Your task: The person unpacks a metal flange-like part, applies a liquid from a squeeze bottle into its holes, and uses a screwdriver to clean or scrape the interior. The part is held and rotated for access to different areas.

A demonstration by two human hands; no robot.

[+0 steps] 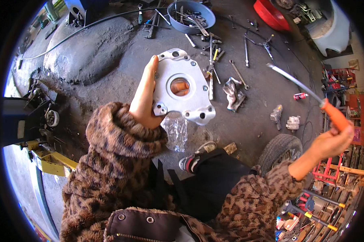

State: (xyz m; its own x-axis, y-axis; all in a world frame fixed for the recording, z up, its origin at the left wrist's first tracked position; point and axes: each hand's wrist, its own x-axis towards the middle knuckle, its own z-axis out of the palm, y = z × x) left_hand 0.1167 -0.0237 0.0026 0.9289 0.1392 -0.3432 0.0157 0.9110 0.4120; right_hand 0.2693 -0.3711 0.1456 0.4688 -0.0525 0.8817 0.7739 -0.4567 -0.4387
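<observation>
My left hand (143,97) grips a flat silver metal plate (170,66) by its left edge, in front of my chest. The plate has a round opening in the middle, bolt holes at its corners and a few screws on its face; some fingers show through the opening. Under it a crumpled clear plastic bag (176,135) is partly visible; whether it hangs from the hand cannot be made out. Far to the right, my right hand (331,141) is closed on the orange handle of a flat-blade screwdriver (297,80). Its shaft points up and left, apart from the plate.
Hand tools lie scattered across the dark floor, among them a wrench (239,74), near a blue-grey basin (209,20) and a crumpled grey cloth (233,94). A tyre (280,147), two metal parts (293,122) and a small red can (300,96) are at right. Yellow equipment (53,162) stands left.
</observation>
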